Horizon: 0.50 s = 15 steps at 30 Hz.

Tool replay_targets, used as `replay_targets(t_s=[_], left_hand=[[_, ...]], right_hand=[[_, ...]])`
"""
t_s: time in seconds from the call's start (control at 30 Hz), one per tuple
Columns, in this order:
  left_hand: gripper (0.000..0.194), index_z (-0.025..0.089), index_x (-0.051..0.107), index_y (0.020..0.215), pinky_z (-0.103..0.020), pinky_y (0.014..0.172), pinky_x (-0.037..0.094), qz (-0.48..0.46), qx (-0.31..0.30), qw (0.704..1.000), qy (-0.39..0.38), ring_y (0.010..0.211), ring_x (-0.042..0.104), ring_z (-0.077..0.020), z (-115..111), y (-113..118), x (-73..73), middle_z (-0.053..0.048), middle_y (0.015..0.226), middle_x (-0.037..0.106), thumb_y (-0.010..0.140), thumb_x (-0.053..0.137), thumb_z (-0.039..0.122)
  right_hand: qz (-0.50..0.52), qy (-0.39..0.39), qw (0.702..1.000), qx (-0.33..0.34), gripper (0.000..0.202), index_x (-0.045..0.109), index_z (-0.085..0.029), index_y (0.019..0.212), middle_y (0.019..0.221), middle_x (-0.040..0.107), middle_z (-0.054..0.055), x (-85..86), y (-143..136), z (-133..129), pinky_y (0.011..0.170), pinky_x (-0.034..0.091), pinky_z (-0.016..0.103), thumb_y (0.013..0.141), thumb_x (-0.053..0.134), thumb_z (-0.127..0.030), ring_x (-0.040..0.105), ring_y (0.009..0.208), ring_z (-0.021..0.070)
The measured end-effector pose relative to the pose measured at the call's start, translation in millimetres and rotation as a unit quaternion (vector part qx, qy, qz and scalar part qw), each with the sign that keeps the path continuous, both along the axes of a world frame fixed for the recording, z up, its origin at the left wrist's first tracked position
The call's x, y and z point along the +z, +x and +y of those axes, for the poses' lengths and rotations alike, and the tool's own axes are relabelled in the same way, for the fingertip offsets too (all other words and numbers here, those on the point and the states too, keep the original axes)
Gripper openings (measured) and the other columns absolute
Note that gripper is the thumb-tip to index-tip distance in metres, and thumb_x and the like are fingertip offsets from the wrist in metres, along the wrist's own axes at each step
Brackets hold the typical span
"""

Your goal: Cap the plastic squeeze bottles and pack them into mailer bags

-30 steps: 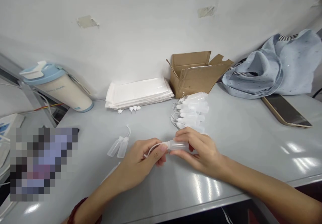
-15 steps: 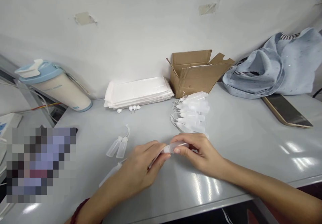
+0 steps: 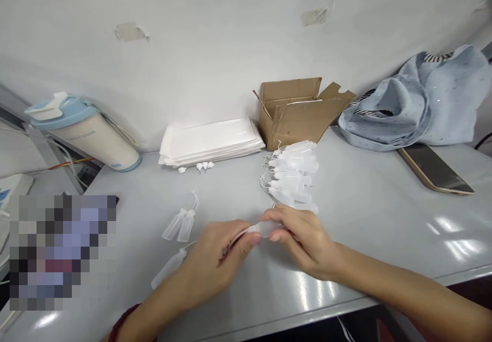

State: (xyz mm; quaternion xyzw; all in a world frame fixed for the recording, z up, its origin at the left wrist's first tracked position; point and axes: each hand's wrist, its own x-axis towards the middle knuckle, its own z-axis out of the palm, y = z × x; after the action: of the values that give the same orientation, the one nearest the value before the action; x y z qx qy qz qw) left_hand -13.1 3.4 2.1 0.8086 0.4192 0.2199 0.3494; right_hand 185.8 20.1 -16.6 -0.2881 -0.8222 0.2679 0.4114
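Between my hands is a small translucent bottle [image 3: 266,228] with a white cap. My left hand [image 3: 226,249] pinches the cap end, and a thin white cord runs back into its palm. My right hand [image 3: 303,239] has its thumb and fingers closed round the bottle's body, hiding its far end. Two small bottles [image 3: 186,226] joined by a cord lie left of my hands. Another bottle [image 3: 169,268] lies partly behind my left forearm. Beyond my right hand is a pile of several corded bottles [image 3: 294,173].
Against the wall are a stack of white packets [image 3: 211,139], an open cardboard box [image 3: 303,121] and a blue cloth bag [image 3: 403,101]. Small white caps [image 3: 205,166] lie before the packets. A tumbler [image 3: 92,137] leans at left; a phone [image 3: 436,170] lies at right.
My left hand has shifted slightly, showing more of the cord. My right fingers have closed further over the bottle's body. The bottle behind my left forearm shows more.
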Motion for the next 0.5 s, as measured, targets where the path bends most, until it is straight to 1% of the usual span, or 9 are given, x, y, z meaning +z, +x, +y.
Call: replay_targets(t_s=[0.03,0.07,0.13,0.2,0.23,0.27,0.33,0.43,0.5], left_hand=[[0.035,0.018,0.048,0.068,-0.023,0.049,0.033,0.022,-0.003,0.997,0.075,0.048,0.043,-0.0102,-0.9,0.5,-3.3,0.004,0.055,0.046,0.098,0.034,0.028],[0.032,0.017,0.049,0.071,-0.024,0.048,0.033,0.047,-0.006,0.987,0.153,0.049,0.043,-0.0112,-1.8,1.1,-6.7,0.002,0.058,0.047,0.098,0.034,0.025],[0.026,0.015,0.051,0.078,-0.026,0.048,0.032,0.095,-0.015,0.954,0.283,0.051,0.043,-0.0133,-2.8,2.2,-13.3,0.000,0.062,0.049,0.097,0.035,0.021],[0.022,0.015,0.050,0.079,-0.027,0.047,0.030,0.135,-0.021,0.920,0.368,0.052,0.043,-0.0146,-2.3,2.8,-18.4,0.000,0.061,0.049,0.095,0.036,0.014],[0.022,0.016,0.050,0.080,-0.027,0.047,0.030,0.145,-0.022,0.909,0.391,0.052,0.043,-0.0149,-1.4,2.7,-20.1,0.000,0.061,0.049,0.094,0.036,0.009],[0.022,0.016,0.050,0.080,-0.027,0.047,0.030,0.144,-0.023,0.905,0.399,0.052,0.042,-0.0149,-0.3,2.2,-21.1,0.000,0.061,0.049,0.093,0.035,0.006],[0.023,0.017,0.050,0.082,-0.026,0.047,0.031,0.112,-0.029,0.921,0.371,0.052,0.042,-0.0142,2.2,0.1,-20.9,0.001,0.061,0.048,0.091,0.033,0.004],[0.016,0.018,0.050,0.086,-0.023,0.049,0.034,0.062,-0.028,0.967,0.247,0.053,0.044,-0.0119,4.5,-4.1,-15.2,0.002,0.064,0.048,0.092,0.037,0.010],[0.008,0.018,0.049,0.087,-0.022,0.053,0.036,0.062,-0.017,0.985,0.159,0.056,0.046,-0.0109,4.4,-5.7,-9.5,0.003,0.068,0.049,0.092,0.044,0.017]], right_hand=[[0.003,-0.056,0.998,0.001,0.025,0.059,-0.012,0.096,0.070,0.055,0.002,1.2,0.2,-0.3,0.056,0.040,0.023,0.097,0.039,-0.028,0.048,0.060,0.0111],[0.005,-0.117,0.993,0.005,0.026,0.059,-0.013,0.094,0.071,0.056,0.001,2.4,0.4,-0.2,0.058,0.040,0.023,0.097,0.039,-0.028,0.049,0.061,0.0106],[0.002,-0.232,0.973,0.014,0.029,0.061,-0.015,0.088,0.069,0.055,-0.001,4.1,0.9,1.0,0.058,0.038,0.023,0.096,0.039,-0.033,0.048,0.061,0.0098],[0.006,-0.321,0.947,0.025,0.035,0.059,-0.016,0.077,0.061,0.046,-0.004,4.7,0.8,2.4,0.053,0.033,0.022,0.095,0.040,-0.040,0.040,0.056,0.0087],[0.012,-0.356,0.934,0.028,0.039,0.056,-0.016,0.071,0.058,0.040,-0.005,4.8,0.5,2.8,0.050,0.030,0.022,0.095,0.040,-0.043,0.036,0.053,0.0082],[0.015,-0.383,0.923,0.030,0.043,0.053,-0.016,0.066,0.057,0.035,-0.005,4.9,-0.1,2.8,0.049,0.028,0.022,0.094,0.040,-0.045,0.032,0.052,0.0079],[0.014,-0.408,0.912,0.032,0.046,0.050,-0.016,0.063,0.057,0.031,-0.006,5.4,-1.5,2.2,0.049,0.025,0.023,0.094,0.039,-0.049,0.029,0.052,0.0078],[0.011,-0.394,0.919,0.024,0.043,0.055,-0.015,0.070,0.059,0.035,-0.005,7.5,-2.6,1.8,0.051,0.027,0.023,0.093,0.041,-0.049,0.032,0.054,0.0085],[0.019,-0.369,0.929,0.007,0.039,0.059,-0.016,0.076,0.060,0.041,-0.004,8.8,-2.3,2.4,0.052,0.030,0.022,0.093,0.042,-0.046,0.036,0.056,0.0089]])
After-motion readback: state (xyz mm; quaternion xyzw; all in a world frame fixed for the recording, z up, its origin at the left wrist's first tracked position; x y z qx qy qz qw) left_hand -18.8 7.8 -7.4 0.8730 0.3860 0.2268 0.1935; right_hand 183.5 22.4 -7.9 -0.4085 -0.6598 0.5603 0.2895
